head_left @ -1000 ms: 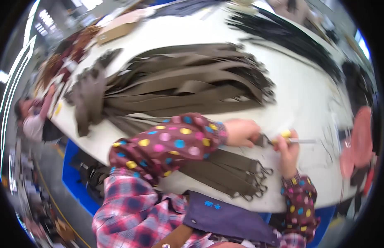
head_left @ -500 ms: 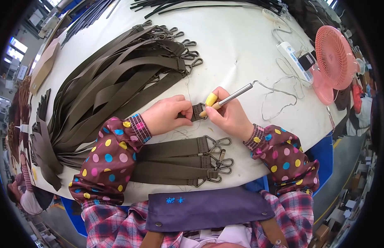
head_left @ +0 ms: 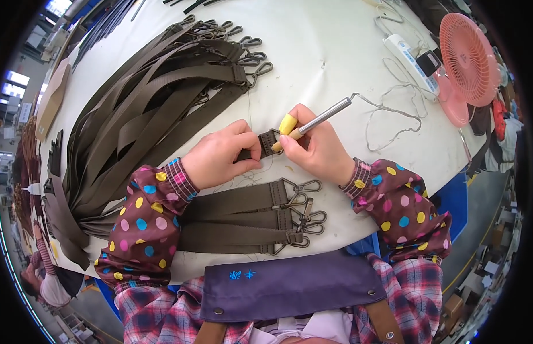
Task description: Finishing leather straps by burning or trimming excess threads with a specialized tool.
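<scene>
My left hand (head_left: 220, 155) pinches a brown webbing strap's stitched end (head_left: 268, 143), which has metal hardware on it. My right hand (head_left: 318, 149), with a yellow finger cover (head_left: 287, 123), grips a pen-like tool (head_left: 329, 114) with a steel barrel, pale handle and thin cord; its lower end is at that stitched end. Just below my hands lie several straps (head_left: 232, 232) ending in metal snap hooks (head_left: 312, 217). A large pile of like straps (head_left: 146, 92) spreads up and left of my hands, its hooks toward the middle of the table.
At right of the white table (head_left: 301, 34) stand a pink fan (head_left: 467, 57) and white power strip (head_left: 405, 57) among loose wires. A cardboard piece (head_left: 51, 100) lies left. Blue bins (head_left: 450, 200) sit below the table edge. Another person (head_left: 51, 286) works at lower left.
The head view has swung round since a second ago, bringing the fan and power strip fully in, then shifted slightly. My hands keep hold of the strap end and tool.
</scene>
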Available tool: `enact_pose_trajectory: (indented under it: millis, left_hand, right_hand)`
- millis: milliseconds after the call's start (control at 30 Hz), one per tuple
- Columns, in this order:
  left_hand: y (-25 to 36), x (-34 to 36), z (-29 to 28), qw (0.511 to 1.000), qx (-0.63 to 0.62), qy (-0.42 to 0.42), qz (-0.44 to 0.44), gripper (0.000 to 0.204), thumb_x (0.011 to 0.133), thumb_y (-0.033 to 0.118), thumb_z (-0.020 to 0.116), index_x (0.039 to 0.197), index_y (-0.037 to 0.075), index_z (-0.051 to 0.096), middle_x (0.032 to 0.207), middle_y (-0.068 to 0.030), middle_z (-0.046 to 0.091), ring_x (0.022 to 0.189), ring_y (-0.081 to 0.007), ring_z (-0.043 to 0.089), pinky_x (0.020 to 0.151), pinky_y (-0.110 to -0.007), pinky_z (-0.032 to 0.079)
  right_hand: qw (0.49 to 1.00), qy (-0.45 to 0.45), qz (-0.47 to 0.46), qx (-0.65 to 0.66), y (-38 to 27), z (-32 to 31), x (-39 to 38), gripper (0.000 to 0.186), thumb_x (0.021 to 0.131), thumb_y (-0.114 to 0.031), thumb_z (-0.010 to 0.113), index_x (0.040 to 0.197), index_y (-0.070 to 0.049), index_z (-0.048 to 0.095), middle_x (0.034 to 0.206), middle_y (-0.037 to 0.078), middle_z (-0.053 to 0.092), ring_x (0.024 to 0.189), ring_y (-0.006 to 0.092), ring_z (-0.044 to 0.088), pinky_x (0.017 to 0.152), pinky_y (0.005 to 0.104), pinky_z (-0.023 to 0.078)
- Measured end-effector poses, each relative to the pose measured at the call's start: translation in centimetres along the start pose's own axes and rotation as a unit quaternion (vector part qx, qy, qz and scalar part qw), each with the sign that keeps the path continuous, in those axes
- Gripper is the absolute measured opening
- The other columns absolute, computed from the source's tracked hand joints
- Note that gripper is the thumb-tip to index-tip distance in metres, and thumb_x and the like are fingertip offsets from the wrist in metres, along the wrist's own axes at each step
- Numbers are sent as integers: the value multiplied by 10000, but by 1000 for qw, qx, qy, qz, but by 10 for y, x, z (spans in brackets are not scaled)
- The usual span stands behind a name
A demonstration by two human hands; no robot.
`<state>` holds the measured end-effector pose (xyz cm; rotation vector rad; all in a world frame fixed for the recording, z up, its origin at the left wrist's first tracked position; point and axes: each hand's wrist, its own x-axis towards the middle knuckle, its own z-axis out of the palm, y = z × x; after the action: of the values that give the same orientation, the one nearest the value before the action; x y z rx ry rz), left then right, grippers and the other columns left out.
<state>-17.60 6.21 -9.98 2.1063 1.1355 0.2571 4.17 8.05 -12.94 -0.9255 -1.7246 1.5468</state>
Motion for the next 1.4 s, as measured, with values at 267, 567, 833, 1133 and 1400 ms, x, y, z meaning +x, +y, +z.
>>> enact_pose_trajectory:
  millis: [267,567,833,1133,1400]
  left_hand:
    - [-12,-1,10,978,-200,61,8,132,844,40,632,846,32,499,888,-41,567,647,-71,503,561,-241,445]
    - [-8,-2,11,958,-276,30,-66,94,897,13,544,883,28,453,973,-60,593,628,-25,497,502,-169,454]
    - [-8,-1,14,956,-283,52,-62,150,893,56,586,868,13,445,848,-49,612,578,-53,508,473,-204,437]
    - [-7,0,14,958,-277,50,-60,151,897,70,587,874,15,449,818,-38,603,593,-53,518,472,-207,440]
    - [0,8,-4,987,-144,18,-74,149,855,70,620,942,31,506,817,-55,567,613,-116,562,527,-255,472]
  right_hand:
    - [999,21,-32,-7,4,3,0,179,821,-96,600,897,-24,455,708,51,615,581,64,527,528,221,421]
    - [998,11,-46,-32,4,2,1,180,810,-96,615,876,-25,463,653,36,533,548,80,476,504,238,391]
    - [998,14,-48,-46,5,2,1,191,804,-110,621,876,-25,466,655,52,536,540,106,482,505,255,397]
    - [998,10,-39,-50,4,2,0,200,803,-119,621,881,-23,464,662,60,540,539,113,486,505,259,402]
    - [998,53,-33,-17,6,2,-1,191,798,-102,619,884,-25,467,635,42,546,542,94,509,504,246,409]
